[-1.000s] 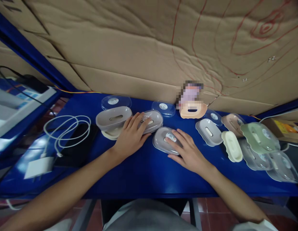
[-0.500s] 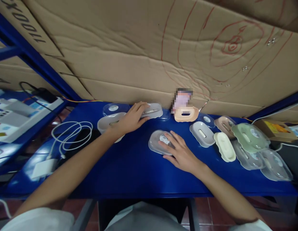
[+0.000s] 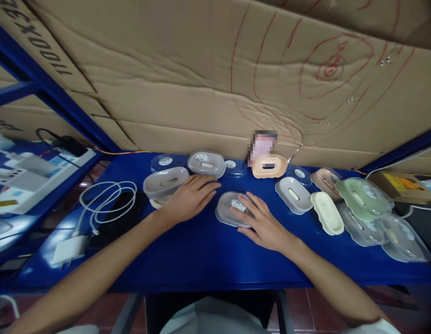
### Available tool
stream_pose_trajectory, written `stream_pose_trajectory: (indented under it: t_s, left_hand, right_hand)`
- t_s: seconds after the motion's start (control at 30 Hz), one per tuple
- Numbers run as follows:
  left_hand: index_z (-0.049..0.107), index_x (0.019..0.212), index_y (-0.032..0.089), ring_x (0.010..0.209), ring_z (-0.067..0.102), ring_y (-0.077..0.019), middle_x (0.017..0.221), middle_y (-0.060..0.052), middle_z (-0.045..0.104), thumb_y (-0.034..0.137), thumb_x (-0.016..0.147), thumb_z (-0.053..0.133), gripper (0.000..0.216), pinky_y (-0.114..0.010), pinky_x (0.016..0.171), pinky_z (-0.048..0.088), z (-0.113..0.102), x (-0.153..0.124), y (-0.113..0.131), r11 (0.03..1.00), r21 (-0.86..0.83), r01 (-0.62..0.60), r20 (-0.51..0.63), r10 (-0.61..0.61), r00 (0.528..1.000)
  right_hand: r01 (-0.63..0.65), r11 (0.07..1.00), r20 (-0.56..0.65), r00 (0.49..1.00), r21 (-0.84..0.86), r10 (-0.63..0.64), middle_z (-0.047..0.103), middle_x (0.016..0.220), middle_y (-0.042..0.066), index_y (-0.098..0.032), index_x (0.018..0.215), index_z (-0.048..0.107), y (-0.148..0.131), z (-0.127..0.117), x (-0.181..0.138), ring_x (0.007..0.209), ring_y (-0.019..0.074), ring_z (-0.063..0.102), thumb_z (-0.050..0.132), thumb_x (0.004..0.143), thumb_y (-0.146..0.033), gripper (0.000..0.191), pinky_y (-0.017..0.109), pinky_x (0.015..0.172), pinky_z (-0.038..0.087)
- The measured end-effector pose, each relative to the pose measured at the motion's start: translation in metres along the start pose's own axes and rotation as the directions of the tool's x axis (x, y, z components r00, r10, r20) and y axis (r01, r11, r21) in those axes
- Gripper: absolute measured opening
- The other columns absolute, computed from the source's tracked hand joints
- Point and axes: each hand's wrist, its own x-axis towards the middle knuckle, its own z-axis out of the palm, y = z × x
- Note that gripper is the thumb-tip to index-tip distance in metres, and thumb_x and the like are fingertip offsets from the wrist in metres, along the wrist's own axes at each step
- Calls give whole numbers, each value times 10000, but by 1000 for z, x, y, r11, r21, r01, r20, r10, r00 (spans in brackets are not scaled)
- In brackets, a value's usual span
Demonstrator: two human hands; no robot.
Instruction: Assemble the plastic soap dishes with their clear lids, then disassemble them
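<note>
My left hand [image 3: 189,197] hovers low over the blue table [image 3: 201,250], fingers stretched out and holding nothing, just right of a grey oval tray [image 3: 164,182]. Behind its fingertips sits a grey lidded oval box [image 3: 206,163]. My right hand [image 3: 262,222] lies flat, fingers spread, on a clear oval lid with a white sticker [image 3: 229,209].
More oval trays and lids stand along the back and right: a peach one [image 3: 269,167], a grey one [image 3: 293,195], a cream one [image 3: 328,212], a green one [image 3: 363,198], several clear lids. A coiled white cable [image 3: 107,199] with charger lies left. A cardboard wall rises behind.
My left hand carried the grey lidded box to the back of the table, let go of it and drew back toward me. My right hand stayed on the clear lid.
</note>
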Motion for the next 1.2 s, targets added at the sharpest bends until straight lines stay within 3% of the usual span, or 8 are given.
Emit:
stream_pose_trajectory:
  t_s: [0.13, 0.37, 0.47, 0.6, 0.8, 0.97, 1.1, 1.2]
  left_hand:
    - [727, 1269, 256, 1264, 674, -320, 1306, -117, 742, 300, 1043, 563, 283, -538, 1172, 446, 1, -9, 1, 1000, 16, 2, -45, -1, 999]
    - [686, 1265, 171, 1141, 692, -434, 1279, -231, 709, 347, 1017, 548, 334, -653, 1008, 510, -22, -28, -10, 842, 391, 371, -149, -340, 929]
    - [699, 1169, 164, 938, 725, -403, 1078, -210, 744, 339, 1017, 532, 286, -603, 877, 549, -26, -40, -13, 786, 480, 390, -81, -403, 912]
    - [717, 1092, 150, 871, 728, -359, 988, -172, 749, 248, 1040, 474, 267, -509, 805, 546, -22, -40, -4, 825, 400, 400, -47, -417, 908]
    - [714, 1220, 203, 976, 722, -333, 1104, -140, 761, 250, 1042, 551, 246, -465, 843, 542, -3, -39, 37, 963, 94, 253, 50, -258, 965]
    - [722, 1217, 258, 1032, 716, -331, 1149, -113, 754, 239, 1045, 570, 230, -512, 961, 537, 11, -44, 55, 969, -240, 56, 161, -17, 987]
    - [686, 1275, 268, 1137, 696, -311, 1219, -84, 738, 265, 1054, 604, 236, -517, 1074, 526, 8, -40, 62, 967, -137, -213, 243, 241, 940]
    - [572, 1478, 273, 1340, 612, -374, 1477, -132, 626, 437, 917, 821, 635, -590, 1152, 487, -1, -41, 61, 986, 43, -160, 271, 143, 952]
  right_hand:
    - [-38, 999, -91, 995, 1, 38, 353, 1717, 197, -240, 1691, 279, 0, 9, 3, 1614, 360, 317, 616, 1057, -376, 731, 658, 1253, 384]
    - [-153, 986, -332, 935, -67, 123, 550, 1528, 185, -259, 1560, 479, 11, 15, 6, 1411, 360, 553, 559, 1043, -205, 527, 600, 1084, 518]
    - [-44, 994, -363, 932, -99, 5, 705, 1301, 130, -261, 1481, 566, 8, 11, 6, 1154, 287, 696, 567, 1031, -159, 461, 479, 947, 572]
    - [160, 982, -198, 964, -101, -178, 783, 1154, 84, -221, 1428, 617, -4, 7, 8, 984, 220, 746, 567, 1045, -168, 390, 376, 833, 593]
    - [-114, 991, -76, 991, -69, 109, 687, 1448, 146, -232, 1654, 381, 2, 11, 7, 1194, 287, 734, 504, 1099, -297, 572, 482, 976, 616]
    - [9, 1000, -36, 999, 1, -9, 575, 1573, 172, -228, 1617, 446, 3, 8, 5, 1410, 322, 594, 621, 1056, -449, 628, 525, 1099, 557]
    - [110, 994, -18, 994, 6, -110, 643, 1500, 160, -195, 1465, 606, -5, 7, 6, 1403, 321, 587, 644, 1040, -508, 529, 541, 1135, 519]
    - [131, 990, -61, 990, 43, -128, 712, 1402, 144, -174, 1382, 654, -5, 5, 8, 1369, 293, 623, 618, 1069, -409, 393, 497, 1123, 536]
